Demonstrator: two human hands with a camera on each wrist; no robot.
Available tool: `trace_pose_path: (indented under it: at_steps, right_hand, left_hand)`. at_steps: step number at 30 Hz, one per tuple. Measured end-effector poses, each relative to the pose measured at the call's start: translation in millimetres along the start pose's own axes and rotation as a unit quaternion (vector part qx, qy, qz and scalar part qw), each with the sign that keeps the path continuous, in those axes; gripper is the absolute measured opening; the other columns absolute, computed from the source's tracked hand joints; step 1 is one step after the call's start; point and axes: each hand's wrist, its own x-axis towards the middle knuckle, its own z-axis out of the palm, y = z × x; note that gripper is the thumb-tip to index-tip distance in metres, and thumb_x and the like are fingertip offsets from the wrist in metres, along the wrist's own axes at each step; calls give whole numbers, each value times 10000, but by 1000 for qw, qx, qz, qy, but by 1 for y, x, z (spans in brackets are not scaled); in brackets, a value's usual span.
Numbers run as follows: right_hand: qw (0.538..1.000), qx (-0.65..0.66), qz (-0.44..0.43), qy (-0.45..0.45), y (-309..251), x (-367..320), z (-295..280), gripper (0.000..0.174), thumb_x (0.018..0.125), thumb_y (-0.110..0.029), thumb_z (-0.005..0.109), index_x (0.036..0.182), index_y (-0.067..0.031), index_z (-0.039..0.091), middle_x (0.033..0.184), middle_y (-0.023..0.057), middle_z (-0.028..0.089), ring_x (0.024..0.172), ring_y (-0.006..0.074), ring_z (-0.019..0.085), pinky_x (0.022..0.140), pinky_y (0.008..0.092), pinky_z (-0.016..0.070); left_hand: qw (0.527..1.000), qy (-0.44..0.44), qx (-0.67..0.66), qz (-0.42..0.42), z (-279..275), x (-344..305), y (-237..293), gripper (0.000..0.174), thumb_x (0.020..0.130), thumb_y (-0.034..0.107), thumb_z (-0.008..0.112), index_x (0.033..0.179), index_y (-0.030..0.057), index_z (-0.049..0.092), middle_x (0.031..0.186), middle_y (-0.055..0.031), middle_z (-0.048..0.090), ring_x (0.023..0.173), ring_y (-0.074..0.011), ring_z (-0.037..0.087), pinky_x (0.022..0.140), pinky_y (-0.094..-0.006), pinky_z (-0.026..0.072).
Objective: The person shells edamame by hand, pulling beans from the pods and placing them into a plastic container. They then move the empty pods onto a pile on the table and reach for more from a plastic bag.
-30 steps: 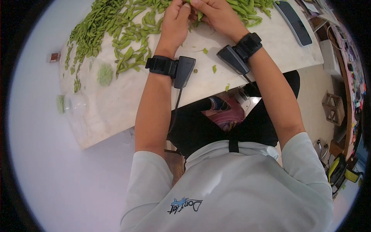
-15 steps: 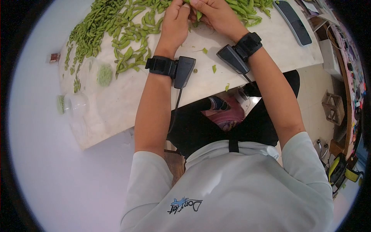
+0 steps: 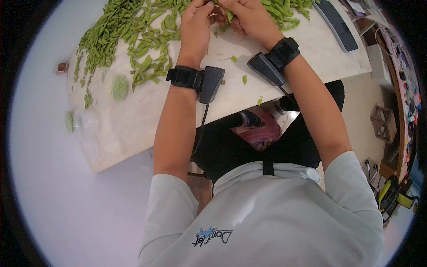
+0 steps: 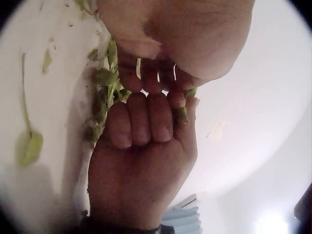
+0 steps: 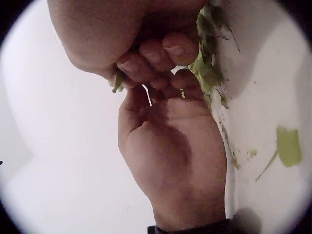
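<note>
In the head view, the left hand [image 3: 195, 33] and right hand [image 3: 254, 22] are close together at the table's far side, with a green pod [image 3: 229, 15] between them. The right hand [image 4: 141, 146] has its fingers curled and pinches a pod [image 4: 182, 115] by its thumb in the left wrist view. Seen from the right wrist, the left hand [image 5: 175, 141] has bent fingers, its thumb and index at the same pod [image 5: 118, 80]. The pod is mostly hidden by fingers. Loose pods [image 3: 149, 44] lie beside the left hand.
More pods [image 3: 284, 15] lie beyond the right hand. A phone [image 3: 336, 24] rests at the table's right edge. Clear containers with green contents [image 3: 119, 87] stand on the left. A leaf scrap [image 3: 244, 79] lies near the front edge [image 3: 133, 153].
The left hand has shifted slightly left and toward the body, widening the gap to the right hand. The right hand has barely moved, and its pod still hangs at its fingers.
</note>
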Motion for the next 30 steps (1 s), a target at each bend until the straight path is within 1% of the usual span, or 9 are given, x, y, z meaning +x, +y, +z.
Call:
trace_pose_path:
  at_steps: [3, 5, 9, 11, 15, 24, 30]
  right_hand:
    - [1000, 20, -2, 12, 8, 3, -1, 393, 1015, -311, 465, 712, -76, 555, 529, -35, 480, 430, 42, 392, 423, 211, 308]
    - [1000, 7, -11, 12, 2, 0, -1, 385, 1015, -304, 465, 712, -82, 551, 529, -35, 479, 432, 41, 397, 422, 211, 312]
    - [1000, 8, -1, 16, 5, 1, -3, 378, 1014, -302, 468, 713, -87, 551, 527, -39, 482, 423, 39, 403, 415, 210, 322]
    - [1000, 12, 11, 19, 5, 2, -3, 376, 1013, -302, 469, 715, -89, 553, 523, -41, 481, 417, 39, 403, 410, 209, 327]
    - [1000, 3, 9, 23, 4, 1, -2, 380, 1012, -306, 473, 711, -87, 551, 510, -43, 472, 408, 40, 401, 406, 208, 328]
    - [999, -48, 3, 19, 2, 2, -2, 405, 1007, -331, 481, 702, -75, 552, 499, -40, 451, 406, 44, 389, 403, 225, 325]
    - [998, -54, -8, 6, 1, 2, 1, 398, 1008, -338, 480, 729, -71, 577, 508, -50, 428, 420, 42, 363, 412, 224, 311]
  left_hand:
    - [997, -12, 63, 33, -6, 1, 0, 281, 1003, 208, 452, 1158, 17, 587, 860, -36, 631, 760, -110, 597, 704, -272, 491]
    - [995, -5, 91, 44, -9, 2, 1, 290, 998, 217, 480, 1154, 7, 606, 815, -28, 627, 720, -105, 587, 681, -265, 485]
    - [990, 6, 129, 63, -10, 4, -2, 288, 981, 227, 538, 1126, 1, 641, 748, -13, 616, 665, -91, 565, 639, -248, 465]
    - [986, 16, 150, 64, -12, 5, -3, 282, 974, 228, 556, 1117, 4, 649, 747, -11, 614, 662, -86, 555, 632, -245, 455]
    - [982, 20, 173, 71, -14, 6, -4, 278, 967, 227, 569, 1108, 6, 661, 745, -10, 613, 656, -82, 544, 631, -244, 448]
    - [984, 39, 163, 62, -18, 5, -4, 273, 942, 170, 589, 1133, -11, 665, 752, -15, 611, 677, -97, 544, 641, -257, 449]
    - [979, 30, 181, 84, -19, 4, -5, 260, 942, 153, 583, 1121, -12, 675, 782, -20, 627, 688, -93, 543, 644, -253, 447]
